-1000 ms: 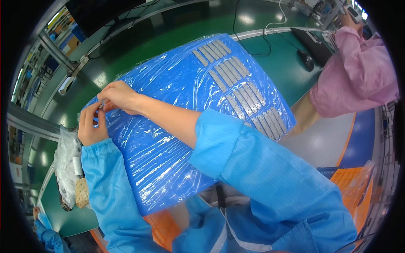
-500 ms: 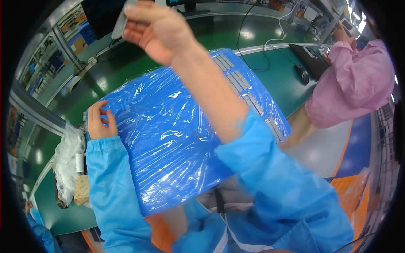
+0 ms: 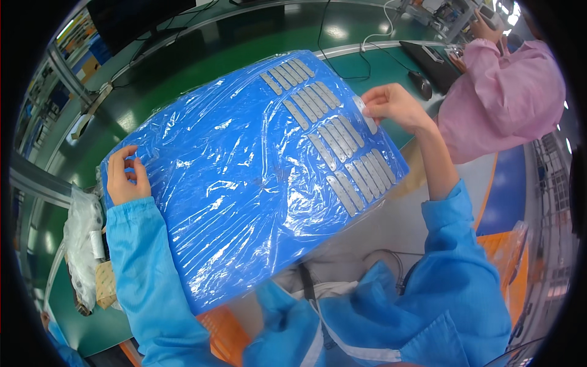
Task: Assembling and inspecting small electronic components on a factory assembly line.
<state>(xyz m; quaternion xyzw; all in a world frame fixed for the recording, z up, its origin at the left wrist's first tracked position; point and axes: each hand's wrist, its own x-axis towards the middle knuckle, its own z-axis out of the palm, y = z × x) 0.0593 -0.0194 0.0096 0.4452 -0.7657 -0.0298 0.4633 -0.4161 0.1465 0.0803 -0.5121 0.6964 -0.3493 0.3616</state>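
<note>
A big blue board (image 3: 220, 165) wrapped in clear crinkled film lies before me. Flat grey elongated strips with rounded ends (image 3: 330, 144) are laid in four groups along its right part. At the board's right edge, my right hand (image 3: 396, 109) pinches one more pale grey strip (image 3: 369, 120) between thumb and fingers, level with the second group from the back. Whether that strip touches the film I cannot tell. My left hand (image 3: 128, 177) rests at the board's left edge with loosely bent fingers, the thumb apart from them and nothing held.
A clear plastic bag (image 3: 84, 238) and a small tan block (image 3: 106, 285) sit left of the board. Behind are a dark monitor (image 3: 131, 21) and cables; a black mouse (image 3: 420, 84) lies at right. A person in a pink jacket (image 3: 498, 101) works close by on the right.
My right hand has swung from the far left, high above the board, to its right edge, with a grey strip in it. My left hand stays at the left edge.
</note>
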